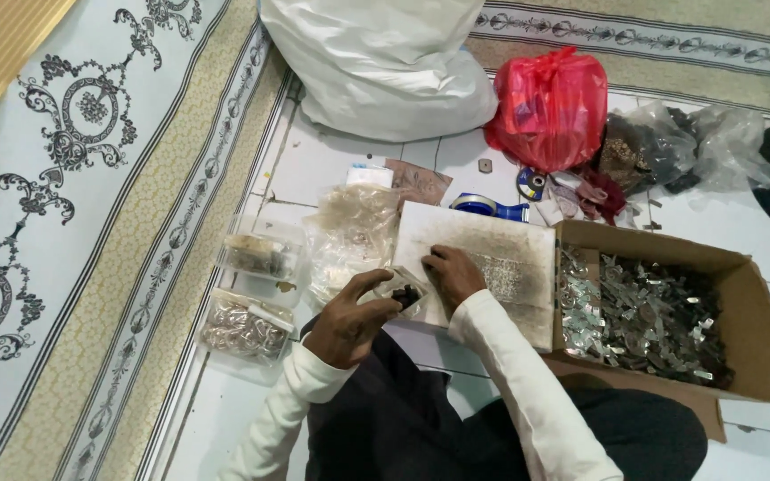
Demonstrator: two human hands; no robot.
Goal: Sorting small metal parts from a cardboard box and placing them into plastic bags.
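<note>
To your right, the cardboard box [750, 303] lies open, filled with small silvery metal pieces [643, 316]. To your left sit two clear plastic tubs: the nearer tub [247, 328] holds pale metal rings, the farther tub [260, 256] brownish bits. A red plastic bag [550, 107] and a big white sack [385, 62] stand beyond. Your left hand [349, 325] curls around a small clear packet [405, 294] of dark pieces, gripping it over the white board's [492, 245] near edge. Your right hand [453, 272] rests on the board, fingers bent, touching the packet's opening.
</note>
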